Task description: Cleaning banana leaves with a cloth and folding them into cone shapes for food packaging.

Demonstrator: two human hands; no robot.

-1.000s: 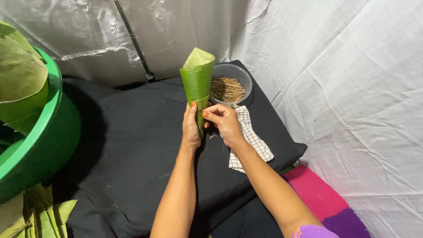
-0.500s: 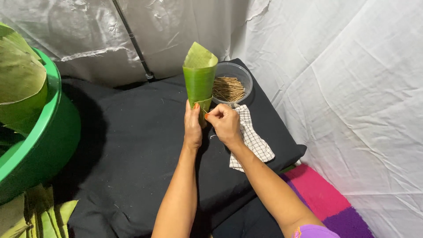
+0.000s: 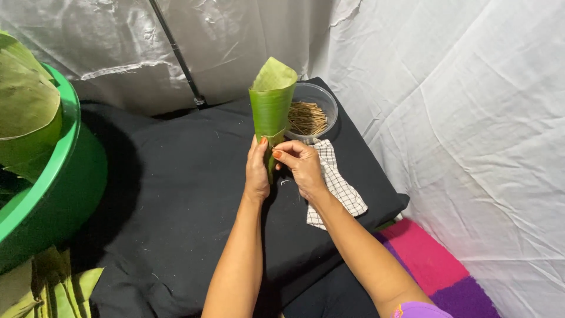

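While both hands clasp its narrow lower end, the banana-leaf cone [image 3: 271, 106] stands nearly upright in the head view, its long axis running vertically, the wide open mouth pointing up and away from the person and the tapered tip pointing down between the palms. The left hand [image 3: 257, 171] wraps the base from the left with fingers closed around it; the right hand [image 3: 301, 166] pinches the overlapping leaf edge just beside it, thumb and forefinger pressed narrowly together at the seam. Whether a small stick sits in that pinch cannot be told.

The cone is a rolled leaf, glossy dark green outside, paler matte green on the inner flap that rises above the rim. Just right of and behind the cone sits a round clear plastic bowl [image 3: 321, 97] filled with thin brown sticks [image 3: 307, 118]. Below the bowl, right of the cone's base, lies a white cloth with a dark grid check [image 3: 338, 188], crumpled flat.

Under the cone a black fabric sheet [image 3: 170, 194] covers the table, soft and lightly creased. Far left of the cone, a large round green plastic basin [image 3: 65, 171] holds flat banana leaves [image 3: 26, 112]. Behind and right of the cone hang wrinkled white sheets [image 3: 471, 118]; a thin dark pole [image 3: 176, 53] slants behind. A pink and purple mat [image 3: 438, 271] lies at lower right.
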